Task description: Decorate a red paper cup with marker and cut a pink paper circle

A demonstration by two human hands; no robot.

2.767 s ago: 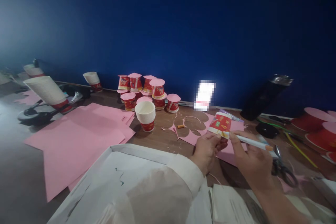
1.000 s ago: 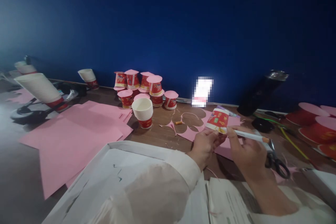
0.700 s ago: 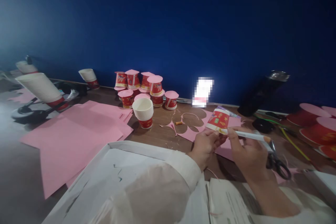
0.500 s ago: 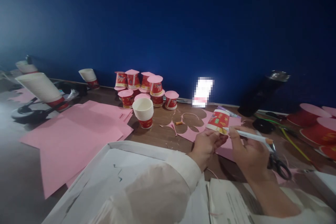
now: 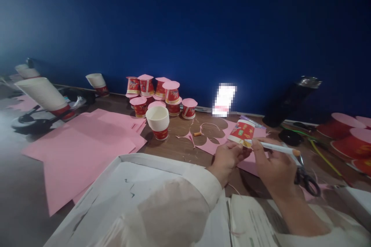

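Observation:
My left hand (image 5: 228,157) grips a small red paper cup (image 5: 242,132) by its rim, upside down over a pink sheet (image 5: 220,146) that has round holes cut out of it. My right hand (image 5: 275,168) is closed round a white pen (image 5: 274,148) with an orange end. The pen's tip touches the cup's rim. Both hands hover just above the brown table (image 5: 174,146).
Scissors (image 5: 307,179) lie right of my right hand. Several red cups with pink tops (image 5: 162,94) cluster at the wall, a stack of white cups (image 5: 158,121) before them. Large pink sheets (image 5: 84,146) lie left. A black flask (image 5: 290,102) and red cups (image 5: 348,139) are on the right. White papers (image 5: 145,197) lie near me.
The hands, cup and pen keep nearly the same pose. The view has shifted slightly, and the cup has turned a little in my left hand.

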